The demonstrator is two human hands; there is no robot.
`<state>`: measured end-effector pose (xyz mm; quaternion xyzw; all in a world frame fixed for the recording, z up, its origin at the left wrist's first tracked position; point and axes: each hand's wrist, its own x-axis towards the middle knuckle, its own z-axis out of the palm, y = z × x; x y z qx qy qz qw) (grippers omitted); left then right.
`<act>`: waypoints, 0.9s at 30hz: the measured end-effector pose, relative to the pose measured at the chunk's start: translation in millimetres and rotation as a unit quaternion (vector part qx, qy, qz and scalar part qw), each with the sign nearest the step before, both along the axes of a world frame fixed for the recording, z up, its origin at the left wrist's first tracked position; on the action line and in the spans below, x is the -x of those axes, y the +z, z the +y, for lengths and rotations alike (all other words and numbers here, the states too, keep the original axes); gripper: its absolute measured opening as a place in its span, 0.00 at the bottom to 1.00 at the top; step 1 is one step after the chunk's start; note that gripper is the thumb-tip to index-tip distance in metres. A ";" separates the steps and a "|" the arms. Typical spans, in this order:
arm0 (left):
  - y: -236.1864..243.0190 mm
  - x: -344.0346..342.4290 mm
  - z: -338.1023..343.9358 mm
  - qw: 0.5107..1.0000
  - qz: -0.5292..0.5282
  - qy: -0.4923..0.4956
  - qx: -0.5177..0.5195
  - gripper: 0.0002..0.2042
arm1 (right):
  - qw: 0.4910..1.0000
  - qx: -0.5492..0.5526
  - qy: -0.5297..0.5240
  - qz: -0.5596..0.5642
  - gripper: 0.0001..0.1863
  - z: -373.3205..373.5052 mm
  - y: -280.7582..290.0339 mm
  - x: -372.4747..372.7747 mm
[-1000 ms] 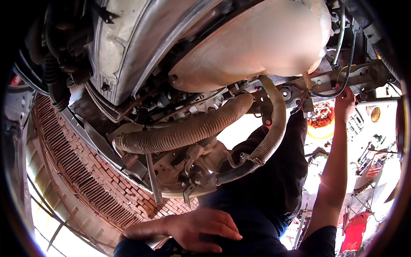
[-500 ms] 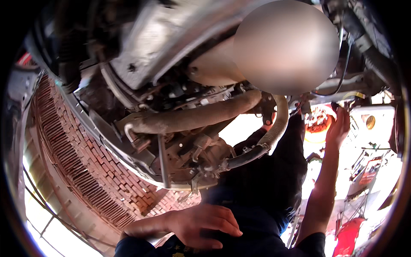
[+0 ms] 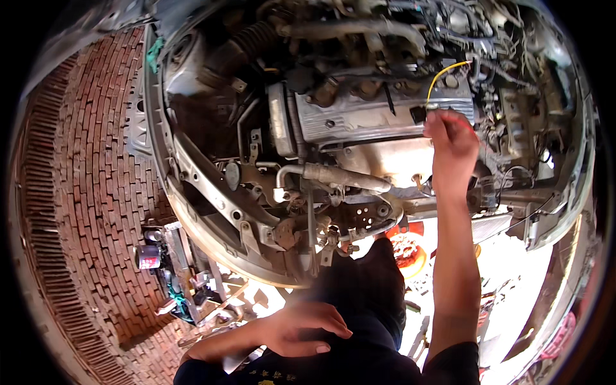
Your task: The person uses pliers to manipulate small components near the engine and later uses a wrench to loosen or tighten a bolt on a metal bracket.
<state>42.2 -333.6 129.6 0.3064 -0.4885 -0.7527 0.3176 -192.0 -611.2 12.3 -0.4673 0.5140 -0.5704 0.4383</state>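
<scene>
My right hand (image 3: 452, 136) is raised over the engine, in front of its ribbed silver valve cover (image 3: 366, 122). Its fingers are pinched on a thin yellow wire (image 3: 438, 78), which rises from the fingertips and curves right to a pale tip. Low down, my left hand (image 3: 308, 328) rests across the front of my body, palm inward. Its fingers are loosely bent, the thumb is apart, and nothing shows in it. Ahead of my legs runs a grey-brown pipe (image 3: 346, 178), below the pale heat shield (image 3: 385, 157).
The open engine bay's curved front frame (image 3: 205, 240) stands between me and the engine. A black corrugated hose (image 3: 247, 48) lies at the far left. A red-orange basin (image 3: 410, 250) with small contents sits on the floor. A cart with tools (image 3: 183, 269) stands on the brick paving (image 3: 96, 192).
My view has risen from the low pipes to the top of the engine. My right hand has come up from beside the basin with the yellow wire; my left hand stays at my body.
</scene>
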 end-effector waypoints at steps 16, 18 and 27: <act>-7.2 -50.9 45.7 0.979 -0.038 0.188 0.062 0.12 | 0.905 0.097 0.223 0.349 0.12 -18.2 -8.1 -187.1; -6.6 -54.8 43.8 0.975 -0.056 0.206 0.064 0.11 | 0.913 0.151 0.172 0.339 0.19 -15.6 -12.0 -195.3; -36.1 -67.7 35.1 0.935 -0.094 0.340 -0.043 0.13 | 0.983 0.021 0.139 0.115 0.14 25.0 -4.1 -115.2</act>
